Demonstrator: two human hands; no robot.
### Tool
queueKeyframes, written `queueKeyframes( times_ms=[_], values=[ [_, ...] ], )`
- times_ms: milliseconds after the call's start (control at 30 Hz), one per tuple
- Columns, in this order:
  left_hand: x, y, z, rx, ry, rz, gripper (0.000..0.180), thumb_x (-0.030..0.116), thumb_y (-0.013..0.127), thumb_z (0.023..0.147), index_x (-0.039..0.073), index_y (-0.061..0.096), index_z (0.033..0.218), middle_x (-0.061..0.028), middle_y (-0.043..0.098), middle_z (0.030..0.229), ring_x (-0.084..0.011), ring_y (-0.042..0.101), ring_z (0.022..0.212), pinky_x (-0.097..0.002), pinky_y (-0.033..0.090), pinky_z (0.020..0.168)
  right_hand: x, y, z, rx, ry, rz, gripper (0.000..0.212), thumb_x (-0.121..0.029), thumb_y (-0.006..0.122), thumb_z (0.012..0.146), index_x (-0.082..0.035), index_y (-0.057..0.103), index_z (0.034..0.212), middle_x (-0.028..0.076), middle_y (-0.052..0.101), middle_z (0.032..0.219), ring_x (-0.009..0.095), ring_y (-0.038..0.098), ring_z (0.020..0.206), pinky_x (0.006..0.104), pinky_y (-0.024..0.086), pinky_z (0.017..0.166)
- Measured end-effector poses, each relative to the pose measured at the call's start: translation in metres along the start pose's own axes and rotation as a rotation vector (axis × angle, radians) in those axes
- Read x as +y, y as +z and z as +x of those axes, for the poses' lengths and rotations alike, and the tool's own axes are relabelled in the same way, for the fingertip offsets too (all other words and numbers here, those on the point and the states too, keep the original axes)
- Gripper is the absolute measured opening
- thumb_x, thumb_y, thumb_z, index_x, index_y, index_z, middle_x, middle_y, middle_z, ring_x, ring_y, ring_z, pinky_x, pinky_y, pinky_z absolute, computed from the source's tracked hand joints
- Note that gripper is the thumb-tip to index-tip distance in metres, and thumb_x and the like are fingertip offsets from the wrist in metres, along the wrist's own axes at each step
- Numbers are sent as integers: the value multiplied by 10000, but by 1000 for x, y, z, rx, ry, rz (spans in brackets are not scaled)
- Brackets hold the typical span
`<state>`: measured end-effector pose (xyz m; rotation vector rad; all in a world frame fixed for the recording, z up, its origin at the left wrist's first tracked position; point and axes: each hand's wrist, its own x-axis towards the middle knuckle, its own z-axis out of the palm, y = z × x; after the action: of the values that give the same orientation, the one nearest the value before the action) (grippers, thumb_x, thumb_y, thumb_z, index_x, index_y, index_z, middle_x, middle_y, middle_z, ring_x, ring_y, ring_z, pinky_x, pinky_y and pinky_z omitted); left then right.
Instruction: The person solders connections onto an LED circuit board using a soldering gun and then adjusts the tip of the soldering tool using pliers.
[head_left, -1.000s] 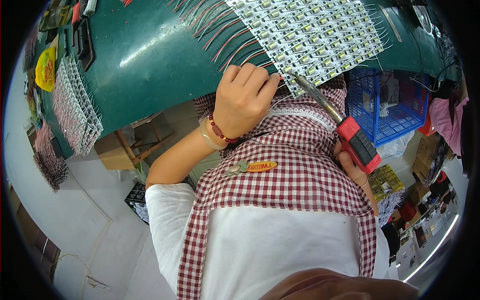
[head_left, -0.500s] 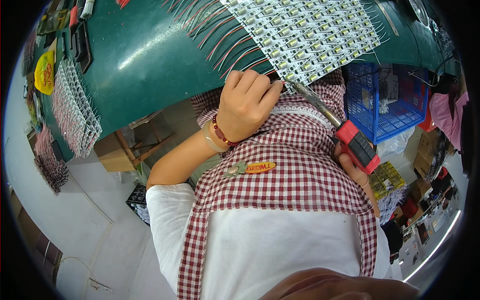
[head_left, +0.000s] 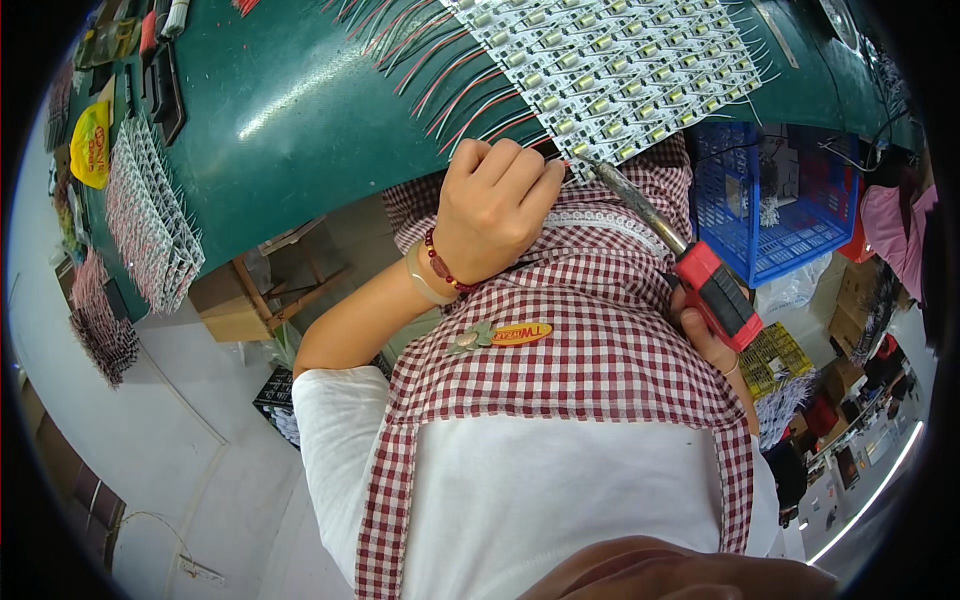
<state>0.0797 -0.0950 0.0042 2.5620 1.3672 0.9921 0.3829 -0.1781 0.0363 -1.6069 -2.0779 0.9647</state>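
A panel of white LED circuit boards (head_left: 620, 75) lies at the table's near edge, with rows of small yellowish LEDs. Thin red, black and white wires (head_left: 455, 85) fan out from its left side. My left hand (head_left: 497, 205) is closed in a pinch at the panel's near corner, on what looks like a thin wire; the fingertips are partly hidden. My right hand (head_left: 708, 340) grips the red and black handle of a soldering iron (head_left: 645, 210). Its tip meets the panel's near corner, just right of my left fingertips.
The green table (head_left: 300, 130) carries stacked wired boards (head_left: 150, 215) and a yellow packet (head_left: 90, 145) at the left. Below its right edge is a blue plastic crate (head_left: 775, 220). A yellow crate (head_left: 775, 360) stands lower right, a cardboard box (head_left: 230, 305) under the table.
The soldering iron and my right hand have shifted very slightly, its tip a little to the right along the panel's corner. My left hand stays almost in place.
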Motion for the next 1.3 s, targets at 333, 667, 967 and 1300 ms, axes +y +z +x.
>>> queueKeyframes(
  times_ms=[333,667,967,1300],
  values=[
    [0,0,1,-20,1,19,256,8,688,641,69,704,889,-1,497,716,-170,529,701,-327,364,645,-4,4,8,47,-121,100,206,3,703,619,-48,659,814,101,640,780,264,636,629,357,513,546],
    [0,0,1,-21,0,52,236,21,699,650,84,704,878,10,495,712,-163,531,699,-325,363,639,2,-1,-3,8,78,472,170,-198,705,791,-33,662,799,83,652,745,233,628,636,327,485,585],
    [-1,2,1,-10,3,51,223,28,736,645,93,701,855,17,516,722,-158,542,705,-327,361,641,2,-1,-3,-3,89,522,222,-249,705,826,-33,659,808,71,642,747,213,615,631,323,471,588],
    [6,0,-2,17,42,18,217,20,726,681,96,709,884,35,535,707,-147,543,679,-321,362,639,2,-7,-4,-18,81,536,253,-271,715,809,-26,654,802,73,633,730,206,604,589,310,455,549]
  ],
)
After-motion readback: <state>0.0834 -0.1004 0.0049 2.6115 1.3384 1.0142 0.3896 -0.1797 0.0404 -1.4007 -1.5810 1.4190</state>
